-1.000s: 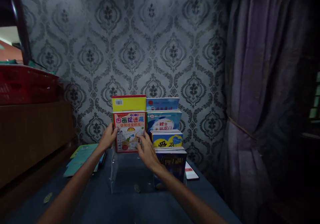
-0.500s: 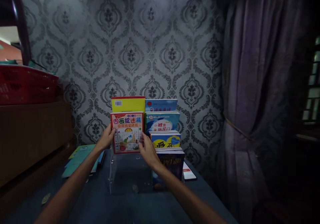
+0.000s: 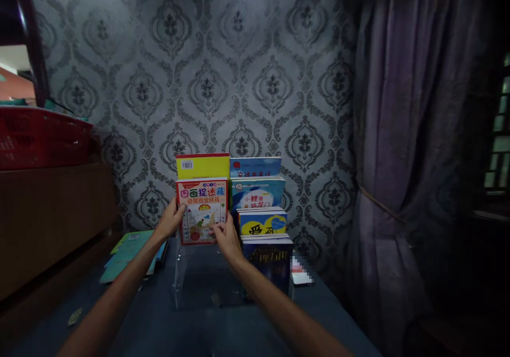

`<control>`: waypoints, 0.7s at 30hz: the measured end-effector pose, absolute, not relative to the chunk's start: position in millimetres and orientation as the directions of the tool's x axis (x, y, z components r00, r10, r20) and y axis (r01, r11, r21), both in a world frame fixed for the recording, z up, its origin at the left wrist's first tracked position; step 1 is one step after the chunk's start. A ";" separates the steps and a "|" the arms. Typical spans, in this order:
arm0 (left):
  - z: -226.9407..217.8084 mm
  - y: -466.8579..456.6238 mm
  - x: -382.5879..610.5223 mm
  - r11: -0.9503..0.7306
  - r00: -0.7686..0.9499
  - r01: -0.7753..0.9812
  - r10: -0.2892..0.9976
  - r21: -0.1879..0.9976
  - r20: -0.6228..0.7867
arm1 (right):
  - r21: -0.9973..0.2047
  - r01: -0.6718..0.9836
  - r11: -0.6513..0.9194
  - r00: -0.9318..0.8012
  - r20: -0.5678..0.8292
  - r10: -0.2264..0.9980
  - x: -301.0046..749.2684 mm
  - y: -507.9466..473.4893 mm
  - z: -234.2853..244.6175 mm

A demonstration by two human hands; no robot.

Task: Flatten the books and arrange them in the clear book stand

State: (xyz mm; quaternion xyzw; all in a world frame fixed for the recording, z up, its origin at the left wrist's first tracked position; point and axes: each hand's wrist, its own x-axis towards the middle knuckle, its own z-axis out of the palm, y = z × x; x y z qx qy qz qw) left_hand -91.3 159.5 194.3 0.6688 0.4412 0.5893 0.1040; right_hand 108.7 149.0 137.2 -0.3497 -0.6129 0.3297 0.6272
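A red-bordered children's picture book (image 3: 204,216) stands upright on the left side of a clear stepped display stand (image 3: 207,277). My left hand (image 3: 171,220) is closed on its left edge, thumb on the front cover. At the lower right edge, my right hand (image 3: 228,240) holds the same book, with its thumb reaching across the cover; the fingers behind are partly hidden. Directly behind rises a yellow book (image 3: 203,167) with a barcode and red top edge. To the right, a dark blue book (image 3: 268,261) stands lowest at the front.
Behind the dark book are a yellow-and-blue book (image 3: 263,223), a teal book (image 3: 258,193) and a blue book (image 3: 255,167). Several flat books (image 3: 131,256) lie left on the dark table (image 3: 159,325). A partly blurred phone-like object (image 3: 299,272) lies right; a red basket (image 3: 43,136) sits upper left.
My right hand has shifted slightly left, its thumb now farther over the cover. My left hand and the book stay nearly where they were.
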 end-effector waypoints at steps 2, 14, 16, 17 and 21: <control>199.7 158.7 -89.9 -0.604 -0.100 0.431 0.706 0.670 0.701 | -0.883 -0.029 0.468 0.016 0.468 0.884 106.9 144.9 140.3; 219.4 163.8 -86.6 -0.693 -0.107 0.095 0.707 0.715 0.699 | -0.907 -0.213 0.364 0.027 0.367 0.930 103.0 141.7 138.8; 218.3 165.0 -86.5 -0.691 -0.114 0.099 0.707 0.716 0.698 | -0.905 -0.230 0.359 0.020 0.364 0.931 102.2 142.0 137.4; 217.7 165.8 -86.3 -0.689 -0.120 0.109 0.707 0.717 0.697 | -0.907 -0.233 0.352 0.019 0.358 0.934 101.9 142.3 136.7; 213.6 169.2 -85.3 -0.693 -0.137 0.167 0.688 0.702 0.712 | -0.916 -0.213 0.339 0.043 0.338 0.940 101.7 144.3 134.1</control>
